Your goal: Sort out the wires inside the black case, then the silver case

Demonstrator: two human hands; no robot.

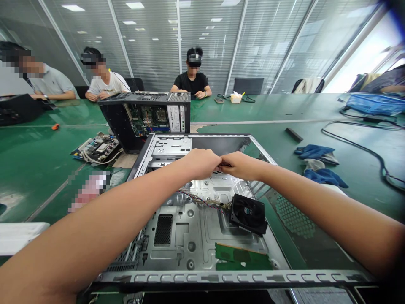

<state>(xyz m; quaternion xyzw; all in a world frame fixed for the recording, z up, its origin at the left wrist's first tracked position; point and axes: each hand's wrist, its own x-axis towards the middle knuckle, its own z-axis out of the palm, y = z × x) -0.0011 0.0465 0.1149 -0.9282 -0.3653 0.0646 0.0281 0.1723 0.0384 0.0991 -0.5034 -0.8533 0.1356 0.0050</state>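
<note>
My left hand (203, 164) and my right hand (238, 164) meet over the far part of an open computer case (199, 232) lying on its side. Both are closed, fingertips together; whatever is between them is too small or hidden to make out. Below my hands, a bundle of thin wires (207, 202) crosses the bare metal floor of the case to a black cooling fan (248, 213), which rests tilted near the right wall. Green memory sticks (242, 255) lie at the case's near right corner. My wrists and fingers cover part of the drive bay area.
Behind stands another open computer tower (145, 116), with a loose motherboard (98, 147) to its left. At right are blue work gloves (319, 162), a small black bar (293, 134), a black cable (357, 141) and a blue basket (375, 103). Several people sit across the green table (221, 109).
</note>
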